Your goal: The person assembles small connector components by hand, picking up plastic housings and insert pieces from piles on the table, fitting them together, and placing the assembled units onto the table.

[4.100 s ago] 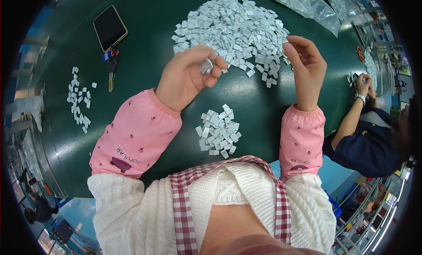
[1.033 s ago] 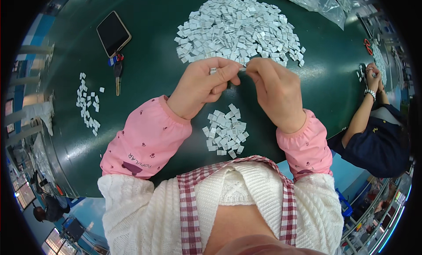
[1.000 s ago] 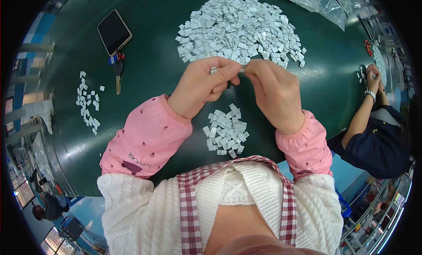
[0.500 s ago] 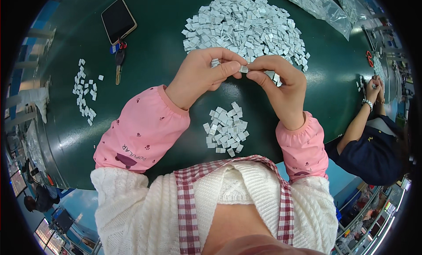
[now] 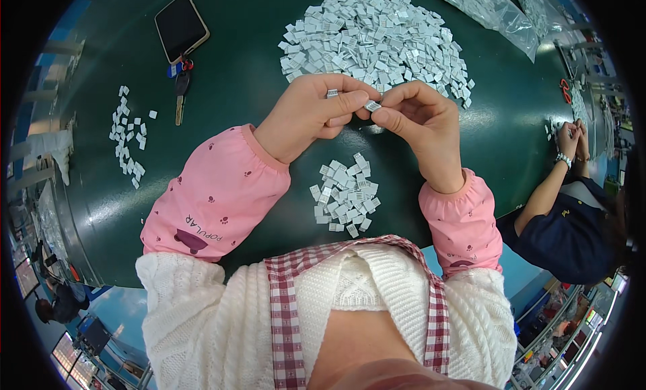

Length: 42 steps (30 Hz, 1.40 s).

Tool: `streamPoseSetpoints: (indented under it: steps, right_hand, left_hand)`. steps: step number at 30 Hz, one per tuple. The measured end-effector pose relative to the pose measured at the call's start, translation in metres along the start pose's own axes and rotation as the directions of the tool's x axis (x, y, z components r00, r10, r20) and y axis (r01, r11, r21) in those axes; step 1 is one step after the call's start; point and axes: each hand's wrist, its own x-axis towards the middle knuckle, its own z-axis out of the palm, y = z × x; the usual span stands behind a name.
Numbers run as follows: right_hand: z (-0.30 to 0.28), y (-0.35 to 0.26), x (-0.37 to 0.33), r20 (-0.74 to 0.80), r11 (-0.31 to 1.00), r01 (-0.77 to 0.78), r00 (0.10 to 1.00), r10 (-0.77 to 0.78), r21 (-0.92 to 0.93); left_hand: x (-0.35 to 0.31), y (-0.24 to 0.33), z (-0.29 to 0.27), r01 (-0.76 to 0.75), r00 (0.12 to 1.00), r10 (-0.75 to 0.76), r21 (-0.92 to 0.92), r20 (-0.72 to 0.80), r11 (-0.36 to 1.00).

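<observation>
One small white piece was pinched by both left hand and right hand; white pile lay beyond.

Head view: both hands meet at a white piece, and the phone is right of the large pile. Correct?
No: the phone lies left of the large pile, as the head view shows. Left hand and right hand do meet at the white piece.

A workshop: the green tabletop carries a heap of small white pieces at upper middle and clear plastic bags at upper right; a co-worker is at right, loaded racks lower right.
</observation>
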Motion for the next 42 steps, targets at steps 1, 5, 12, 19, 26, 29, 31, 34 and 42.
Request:
streamPoseSetpoints:
  steps: [1, 5, 12, 19, 26, 29, 31, 34, 42]
  right_hand:
    - [0.000, 0.000, 0.000, 0.004, 1.000, 0.013, 1.000, -0.013, 0.006]
    - [0.000, 0.000, 0.000, 0.000, 1.000, -0.006, 1.000, 0.006, -0.005]
    - [0.001, 0.002, 0.000, -0.004, 1.000, 0.006, 1.000, -0.006, 0.011]
    - [-0.001, 0.002, 0.001, 0.045, 0.984, 0.052, 0.998, -0.045, -0.172]
    - [-0.058, -0.017, 0.018, -0.288, 0.811, 0.099, 0.905, -0.315, -0.577]
    - [-0.066, -0.009, 0.020, -0.194, 0.729, 0.108, 0.928, -0.318, -0.676]
    - [-0.065, -0.002, 0.019, -0.106, 0.644, 0.126, 0.945, -0.309, -0.755]
    - [-0.057, 0.008, 0.019, -0.073, 0.483, 0.095, 0.945, -0.318, -0.871]
    - [-0.042, 0.004, 0.017, 0.067, 0.222, 0.170, 0.910, -0.409, -0.960]
  left_hand:
    - [0.000, 0.000, 0.000, -0.020, 1.000, 0.020, 0.003, 0.000, 1.000]
    - [0.000, -0.001, -0.001, -0.020, 1.000, 0.019, 0.016, 0.011, 1.000]
    - [-0.001, 0.000, -0.001, -0.035, 0.999, 0.035, 0.040, 0.015, 0.999]
    - [0.001, 0.000, -0.002, 0.004, 0.999, 0.001, -0.152, 0.035, 0.988]
    - [0.009, 0.003, -0.009, 0.101, 0.965, 0.040, -0.511, 0.259, 0.854]
    - [0.009, 0.002, -0.012, 0.110, 0.969, 0.005, -0.451, 0.247, 0.886]
    - [0.007, 0.001, -0.013, 0.109, 0.978, -0.029, -0.387, 0.207, 0.916]
    - [0.006, 0.002, -0.014, 0.126, 0.971, -0.035, -0.384, 0.236, 0.915]
    - [0.001, 0.006, -0.001, 0.100, 0.990, -0.084, -0.144, 0.111, 0.985]
